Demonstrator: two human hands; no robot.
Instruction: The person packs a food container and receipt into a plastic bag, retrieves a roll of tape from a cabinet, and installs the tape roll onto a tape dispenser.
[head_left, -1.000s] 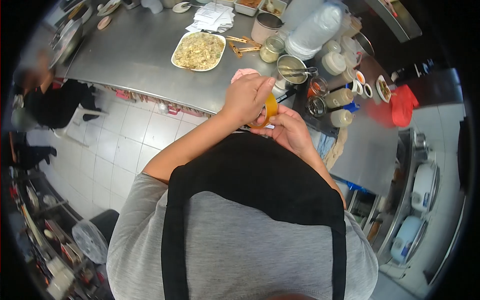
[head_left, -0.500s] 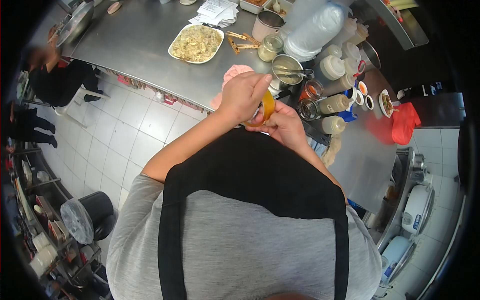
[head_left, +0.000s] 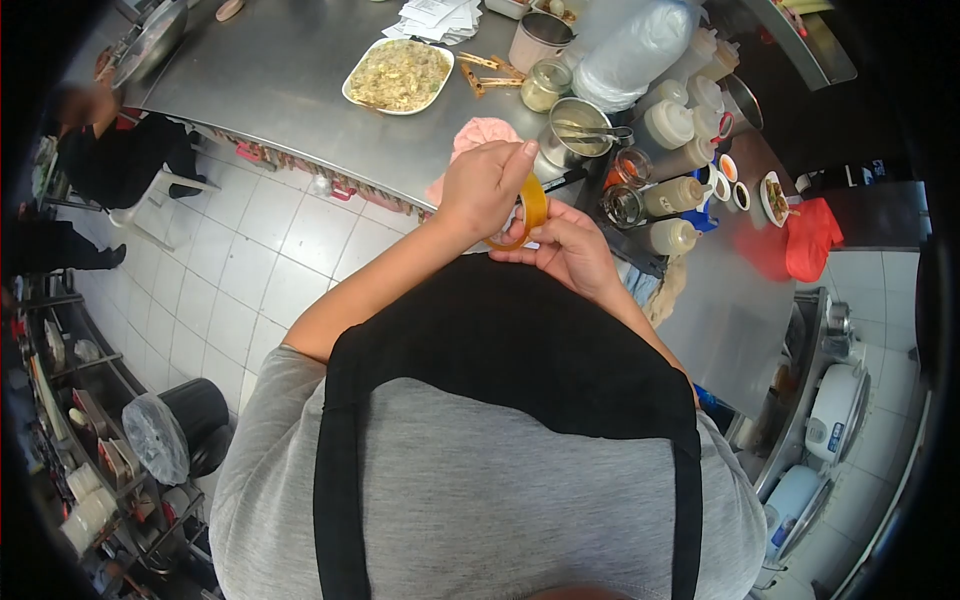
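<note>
A roll of yellowish-brown tape (head_left: 537, 203) is held upright between my two hands, close to the black apron. My left hand (head_left: 487, 185) is closed round the roll's left side, thumb raised at the top and fingertips partly inside the ring. On the lower right, my right hand (head_left: 568, 248) pinches at the roll's edge with thumb and fingers; whether a tape end is between them is too small to tell. Just beyond my left hand, a pink cloth (head_left: 482, 134) lies on the steel counter (head_left: 290, 110).
Ahead are a dish of fried rice (head_left: 398, 77), wooden clothespins (head_left: 487, 82), a glass jar (head_left: 545, 86) and a metal pot with tongs (head_left: 577, 130). Several squeeze bottles (head_left: 672, 197) stand at the right. A seated person (head_left: 125, 160) is at far left, near a black bin (head_left: 195, 410).
My view has shifted slightly, moving the counter items a little right in the picture. The right hand's fingers have loosened and straightened somewhat below the tape. My left hand keeps its grip.
</note>
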